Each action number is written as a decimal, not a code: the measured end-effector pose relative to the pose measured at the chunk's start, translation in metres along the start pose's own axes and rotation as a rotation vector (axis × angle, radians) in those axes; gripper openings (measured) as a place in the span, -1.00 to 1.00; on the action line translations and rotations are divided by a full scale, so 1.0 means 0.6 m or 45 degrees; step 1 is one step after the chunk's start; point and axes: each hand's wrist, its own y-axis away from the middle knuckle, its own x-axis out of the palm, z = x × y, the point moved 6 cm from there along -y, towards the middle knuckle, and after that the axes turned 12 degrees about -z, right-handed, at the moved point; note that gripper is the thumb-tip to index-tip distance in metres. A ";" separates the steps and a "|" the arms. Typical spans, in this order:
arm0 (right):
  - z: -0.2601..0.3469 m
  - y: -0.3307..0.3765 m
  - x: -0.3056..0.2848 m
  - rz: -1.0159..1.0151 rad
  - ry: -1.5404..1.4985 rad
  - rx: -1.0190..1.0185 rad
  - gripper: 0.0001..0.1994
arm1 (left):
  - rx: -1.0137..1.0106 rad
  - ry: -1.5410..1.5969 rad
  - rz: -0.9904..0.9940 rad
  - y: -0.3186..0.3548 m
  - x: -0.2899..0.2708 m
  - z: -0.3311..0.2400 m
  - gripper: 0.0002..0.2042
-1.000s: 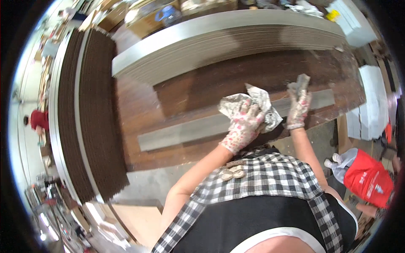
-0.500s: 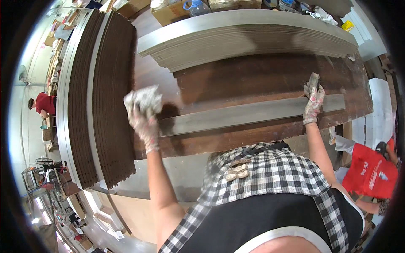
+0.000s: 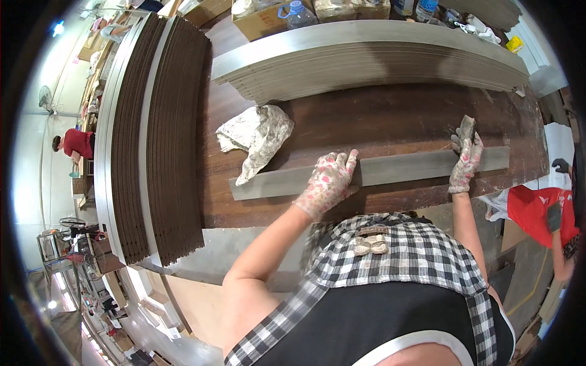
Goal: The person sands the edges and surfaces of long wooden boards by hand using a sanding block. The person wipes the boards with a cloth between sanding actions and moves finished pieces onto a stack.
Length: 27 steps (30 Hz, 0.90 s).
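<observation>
A long flat grey strip [image 3: 397, 171] lies crosswise on the brown tabletop before me. My left hand [image 3: 328, 184], in a white glove with pink-red spots, rests on the strip left of its middle. Its fingers lie across the surface and hold nothing that I can see. Near the strip's right end, my right hand [image 3: 466, 161], gloved alike, grips a small grey-brown block [image 3: 468, 127] that sticks up past the fingers. A crumpled, stained white cloth [image 3: 262, 134] lies beyond the strip's left end, one corner draped onto it.
Stacked grey strips [image 3: 378, 61] line the table's far side. Tall stacks of brown-edged panels [image 3: 177, 140] stand at the left. Behind are a cardboard box [image 3: 259, 24] and a blue-capped plastic jug [image 3: 298, 15]. A person in red [image 3: 537, 210] is close by on the right.
My left hand has let go of the cloth, which now lies on the table, and has moved right onto the strip. My right hand still holds the block near the strip's right end.
</observation>
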 end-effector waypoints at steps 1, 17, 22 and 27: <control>0.012 0.001 -0.002 0.002 0.007 -0.058 -0.62 | -0.010 0.009 0.007 0.002 -0.006 -0.003 -0.21; 0.040 0.015 -0.017 0.246 0.091 -0.232 -0.59 | 0.063 0.122 -0.098 0.001 0.036 -0.031 -0.16; 0.070 0.030 -0.008 0.349 0.005 -0.237 -0.56 | 0.080 0.175 -0.115 0.001 0.026 -0.050 -0.19; 0.082 0.062 0.036 0.550 -0.046 -0.063 -0.49 | 0.148 0.277 -0.051 -0.016 0.036 -0.065 -0.15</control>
